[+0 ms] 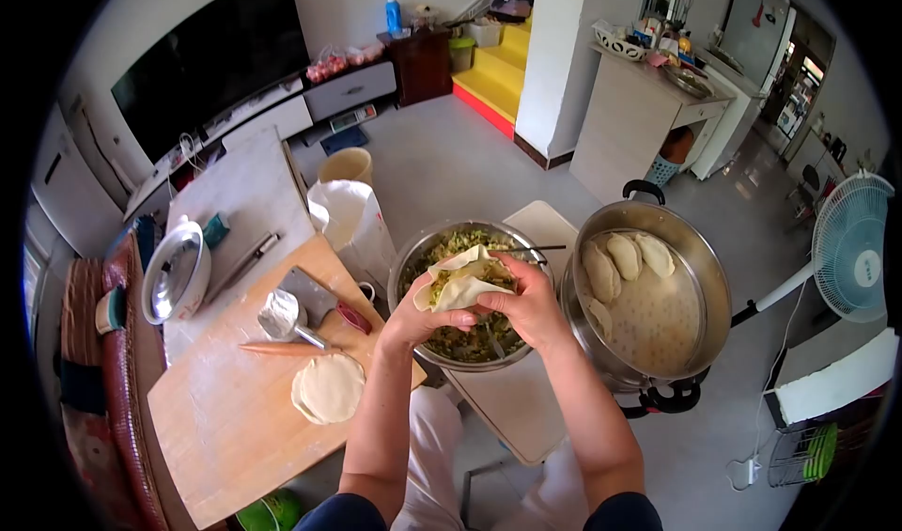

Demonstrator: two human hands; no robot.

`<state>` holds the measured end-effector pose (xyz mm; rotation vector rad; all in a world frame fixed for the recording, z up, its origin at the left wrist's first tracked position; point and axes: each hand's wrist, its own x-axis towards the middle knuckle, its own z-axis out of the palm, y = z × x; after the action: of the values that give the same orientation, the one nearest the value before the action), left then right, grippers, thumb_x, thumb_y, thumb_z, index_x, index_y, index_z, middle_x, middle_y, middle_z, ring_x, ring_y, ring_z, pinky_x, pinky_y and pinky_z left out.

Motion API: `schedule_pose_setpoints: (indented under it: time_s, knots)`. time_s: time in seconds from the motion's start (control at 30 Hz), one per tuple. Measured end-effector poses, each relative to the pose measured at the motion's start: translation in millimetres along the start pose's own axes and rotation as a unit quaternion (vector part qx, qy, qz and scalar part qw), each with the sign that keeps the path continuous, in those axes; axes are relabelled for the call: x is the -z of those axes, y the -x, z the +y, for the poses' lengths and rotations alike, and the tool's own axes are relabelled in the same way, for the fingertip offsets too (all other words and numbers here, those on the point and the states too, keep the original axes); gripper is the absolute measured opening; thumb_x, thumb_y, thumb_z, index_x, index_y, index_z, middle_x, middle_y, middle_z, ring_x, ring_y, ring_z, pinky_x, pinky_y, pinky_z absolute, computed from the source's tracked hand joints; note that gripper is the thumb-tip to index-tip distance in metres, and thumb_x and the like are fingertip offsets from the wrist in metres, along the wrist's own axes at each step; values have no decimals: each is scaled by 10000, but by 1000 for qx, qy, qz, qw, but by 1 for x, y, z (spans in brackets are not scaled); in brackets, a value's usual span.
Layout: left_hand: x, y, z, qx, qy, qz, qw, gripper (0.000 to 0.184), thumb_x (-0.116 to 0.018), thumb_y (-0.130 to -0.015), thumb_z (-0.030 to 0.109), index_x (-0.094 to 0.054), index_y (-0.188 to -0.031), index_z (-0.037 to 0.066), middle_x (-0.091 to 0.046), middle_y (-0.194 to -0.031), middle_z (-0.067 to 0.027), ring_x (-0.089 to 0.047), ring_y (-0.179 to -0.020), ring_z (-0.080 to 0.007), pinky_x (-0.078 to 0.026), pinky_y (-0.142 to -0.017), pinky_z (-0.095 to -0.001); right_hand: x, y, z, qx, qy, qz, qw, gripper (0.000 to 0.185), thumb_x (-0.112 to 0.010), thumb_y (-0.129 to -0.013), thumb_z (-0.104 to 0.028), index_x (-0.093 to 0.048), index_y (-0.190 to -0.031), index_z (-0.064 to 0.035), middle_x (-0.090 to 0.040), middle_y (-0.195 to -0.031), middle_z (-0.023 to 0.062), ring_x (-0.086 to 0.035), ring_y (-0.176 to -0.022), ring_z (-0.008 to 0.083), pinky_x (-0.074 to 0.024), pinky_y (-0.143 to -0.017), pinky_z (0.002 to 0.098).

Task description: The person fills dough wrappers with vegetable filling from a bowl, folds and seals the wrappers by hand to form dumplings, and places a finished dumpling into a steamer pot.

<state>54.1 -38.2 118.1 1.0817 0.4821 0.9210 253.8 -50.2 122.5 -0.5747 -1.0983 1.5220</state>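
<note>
Between my two hands is a dumpling (pixel 458 291), its pale wrapper folded partway around a yellow-green filling that still shows at the top. My left hand (pixel 420 319) cups it from the left and below. With thumb and fingers, my right hand (pixel 532 304) grips the wrapper's right edge. Directly beneath is a metal bowl (pixel 410 259) of chopped filling, with a dark thin stick (pixel 537 248), perhaps a chopstick, across its rim. Right of the bowl, a large steamer pot (pixel 719 291) holds several folded dumplings (pixel 625 257) on its perforated tray.
On the wooden board (pixel 216 437) at left lie a stack of round wrappers (pixel 329 390), a rolling pin (pixel 282 349), a cleaver (pixel 313 294) and a floury scoop (pixel 280 315). A white sack (pixel 362 230) stands behind the board. A fan (pixel 853 247) is at right.
</note>
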Motion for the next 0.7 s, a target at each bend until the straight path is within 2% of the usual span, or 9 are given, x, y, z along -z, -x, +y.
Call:
schedule_pose_setpoints:
  time_s: [0.03, 0.13, 0.23, 0.37, 0.47, 0.53, 0.63, 0.67, 0.7]
  knots:
    - [5, 2, -13, 21, -1, 26, 999, 825, -891, -684, 39, -471, -1393, 37, -651, -1145, -87, -677, -954, -212, -606, -742, -321, 2, 4, 5, -13, 35, 4, 999, 607, -758, -808, 34, -517, -1364, 58, -652, -1201, 116, -638, -1063, 178, -522, -929, 304]
    - [5, 6, -42, 1, 49, 44, 998, 766, -872, -702, 3, -495, -1368, 27, -649, -1173, -90, -665, -1005, -211, -616, -800, -339, 5, 12, 9, -50, 167, 24, 984, 561, -763, -807, -14, -555, -1321, 69, -671, -1188, 122, -638, -1068, 160, -506, -929, 294]
    - [-4, 7, -56, -15, 103, 61, 993, 761, -872, -716, 35, -493, -1376, 20, -637, -1229, -75, -633, -1077, -187, -574, -872, -331, 4, 13, 7, -58, 274, 45, 959, 557, -774, -790, -34, -576, -1304, 52, -688, -1158, 126, -650, -1049, 166, -511, -929, 306]
    - [5, 4, -80, 4, 191, 69, 979, 777, -864, -723, 20, -475, -1396, 15, -622, -1273, -92, -613, -1149, -211, -551, -937, -341, 4, 13, 18, 0, 398, 65, 915, 578, -778, -761, -33, -587, -1305, 17, -694, -1116, 160, -672, -1025, 227, -516, -924, 335]
    - [13, -2, -100, -39, 205, 81, 975, 762, -834, -741, -16, -461, -1405, 26, -607, -1296, -118, -594, -1199, -266, -529, -993, -417, -10, 11, 11, 62, 458, 79, 883, 591, -800, -729, -50, -602, -1283, -2, -676, -1111, 173, -670, -1016, 290, -517, -906, 363]
    - [14, -4, -102, -46, 230, 78, 969, 772, -837, -732, -22, -461, -1404, 21, -602, -1308, -120, -588, -1206, -265, -508, -1017, -405, -11, 10, 11, 102, 488, 84, 863, 582, -819, -710, -67, -620, -1254, -15, -656, -1130, 171, -656, -1022, 328, -516, -893, 383]
    - [17, -4, -100, -34, 243, 85, 966, 791, -843, -713, -34, -461, -1404, 16, -600, -1312, -117, -585, -1209, -255, -496, -1027, -381, -8, 14, 10, 160, 520, 111, 831, 577, -840, -685, -82, -632, -1220, -28, -626, -1169, 150, -617, -1066, 347, -514, -876, 398]
    - [18, -4, -99, -25, 245, 90, 965, 798, -845, -707, -39, -461, -1405, 14, -601, -1312, -115, -585, -1208, -251, -494, -1025, -373, -7, 14, 7, 187, 568, 120, 793, 508, -851, -671, -95, -674, -1144, -41, -613, -1154, 133, -593, -1054, 308, -513, -820, 389]
    - [18, -5, -98, -33, 235, 88, 967, 797, -849, -707, -30, -465, -1404, 16, -604, -1309, -108, -583, -1207, -237, -492, -1025, -366, -7, 15, 6, 199, 581, 117, 781, 469, -852, -669, -101, -687, -1106, -46, -613, -1134, 126, -586, -1037, 292, -509, -798, 384]
